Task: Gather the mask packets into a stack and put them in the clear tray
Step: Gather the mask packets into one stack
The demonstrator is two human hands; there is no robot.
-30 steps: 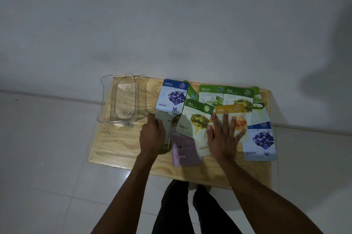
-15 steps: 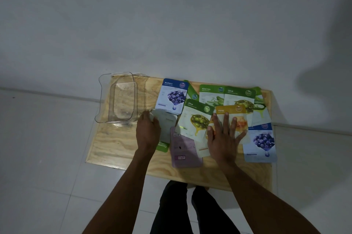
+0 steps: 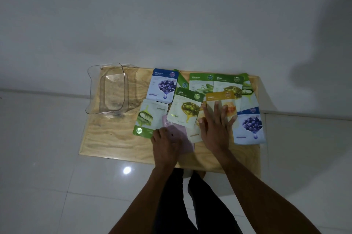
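Observation:
Several mask packets lie spread and overlapping on the wooden table (image 3: pixel 114 138). A blueberry packet (image 3: pixel 163 85), an aloe vera packet (image 3: pixel 199 83) and an olive packet (image 3: pixel 228 82) line the far edge. A second olive packet (image 3: pixel 187 108) and a second blueberry packet (image 3: pixel 249 127) lie nearer. My right hand (image 3: pixel 215 127) rests flat with fingers spread on the yellow honey packet (image 3: pixel 219 96). My left hand (image 3: pixel 165 142) has its fingers curled on the near left part of a pink packet (image 3: pixel 183 136). A green aloe packet (image 3: pixel 150 119) lies face up to its left. The clear tray (image 3: pixel 124 85) is empty.
The tray stands at the table's far left corner and overhangs the left edge. Bare wood lies in front of the tray. White floor tiles surround the low table, and a white wall rises behind it. My legs are just below the near edge.
My left hand turned the green aloe packet face up, let it lie on the table, then moved right onto the pink packet. My right hand stayed on the honey packet.

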